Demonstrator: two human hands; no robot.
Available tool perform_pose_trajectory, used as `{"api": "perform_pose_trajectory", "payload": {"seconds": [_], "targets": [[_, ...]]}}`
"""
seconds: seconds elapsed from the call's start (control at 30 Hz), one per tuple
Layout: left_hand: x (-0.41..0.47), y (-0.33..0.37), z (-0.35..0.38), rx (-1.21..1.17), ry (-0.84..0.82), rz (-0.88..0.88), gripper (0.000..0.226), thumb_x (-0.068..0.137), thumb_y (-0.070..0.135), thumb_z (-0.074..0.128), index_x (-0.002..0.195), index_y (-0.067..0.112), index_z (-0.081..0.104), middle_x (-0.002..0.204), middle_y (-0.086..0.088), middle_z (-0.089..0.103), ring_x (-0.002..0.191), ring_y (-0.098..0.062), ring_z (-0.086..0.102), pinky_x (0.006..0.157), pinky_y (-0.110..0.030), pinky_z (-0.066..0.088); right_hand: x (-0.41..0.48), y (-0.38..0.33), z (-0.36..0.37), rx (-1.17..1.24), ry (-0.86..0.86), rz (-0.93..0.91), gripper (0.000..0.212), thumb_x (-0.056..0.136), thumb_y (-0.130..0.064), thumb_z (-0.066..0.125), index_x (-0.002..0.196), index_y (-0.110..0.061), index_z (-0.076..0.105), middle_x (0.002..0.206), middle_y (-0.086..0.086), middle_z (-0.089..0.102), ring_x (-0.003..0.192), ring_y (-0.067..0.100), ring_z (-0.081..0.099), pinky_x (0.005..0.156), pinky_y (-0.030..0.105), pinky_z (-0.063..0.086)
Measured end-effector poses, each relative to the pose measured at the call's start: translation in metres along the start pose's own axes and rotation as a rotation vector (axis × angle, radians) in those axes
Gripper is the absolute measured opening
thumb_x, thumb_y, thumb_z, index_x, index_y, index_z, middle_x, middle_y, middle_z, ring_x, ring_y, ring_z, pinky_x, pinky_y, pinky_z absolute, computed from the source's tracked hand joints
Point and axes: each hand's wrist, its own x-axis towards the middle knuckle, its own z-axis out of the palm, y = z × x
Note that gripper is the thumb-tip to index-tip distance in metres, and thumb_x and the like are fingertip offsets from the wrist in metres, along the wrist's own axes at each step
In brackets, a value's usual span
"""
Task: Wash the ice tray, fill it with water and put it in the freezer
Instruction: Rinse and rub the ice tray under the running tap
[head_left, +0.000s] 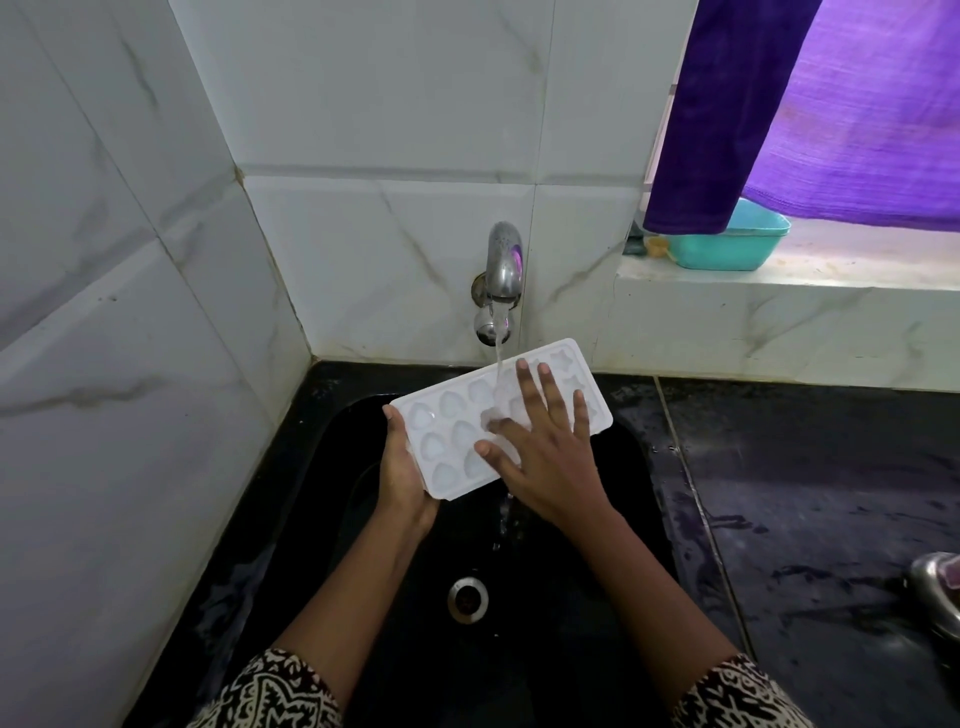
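Observation:
A white plastic ice tray (452, 421) with shaped cavities is tilted over the black sink (618, 519), under a thin stream of water from the metal tap (503, 270). My left hand (402, 467) grips the tray's near left end, thumb on the rim and fingers beneath. My right hand (545, 441) lies flat on the tray's top face with fingers spread and straight, covering the middle cavities. Water runs off the tray's lower edge toward the drain (467, 600).
White marble-pattern tiles rise behind and to the left. A wet black counter (805, 493) extends right, with a metal vessel (937, 592) at its edge. On the window ledge stands a teal plastic tub (737, 249), partly behind a purple curtain (805, 104).

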Motion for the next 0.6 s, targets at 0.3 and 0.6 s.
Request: {"api": "perform_pose_trajectory", "payload": {"seconds": [0.3,0.6], "targets": [[-0.003,0.000,-0.003,0.002,-0.016,0.020,0.077,0.087,0.074,0.029,0.124,0.014,0.061,0.121,-0.017,0.067,0.108,-0.035,0.067,0.074,-0.043,0.058,-0.002,-0.003,0.001,-0.005,-0.012,0.017,0.063,0.088,-0.070,0.019,0.119,-0.032,0.059,0.158,-0.004,-0.007,0.144,0.015,-0.016,0.113,0.046,-0.014],[-0.003,-0.001,-0.002,-0.013,-0.008,0.021,0.075,0.089,0.074,0.029,0.121,0.015,0.063,0.119,-0.016,0.069,0.105,-0.034,0.068,0.071,-0.044,0.059,0.001,-0.003,-0.003,0.040,-0.042,0.049,0.064,0.088,-0.070,0.016,0.119,-0.033,0.058,0.157,-0.005,-0.013,0.143,0.013,-0.022,0.112,0.045,-0.016]]}}
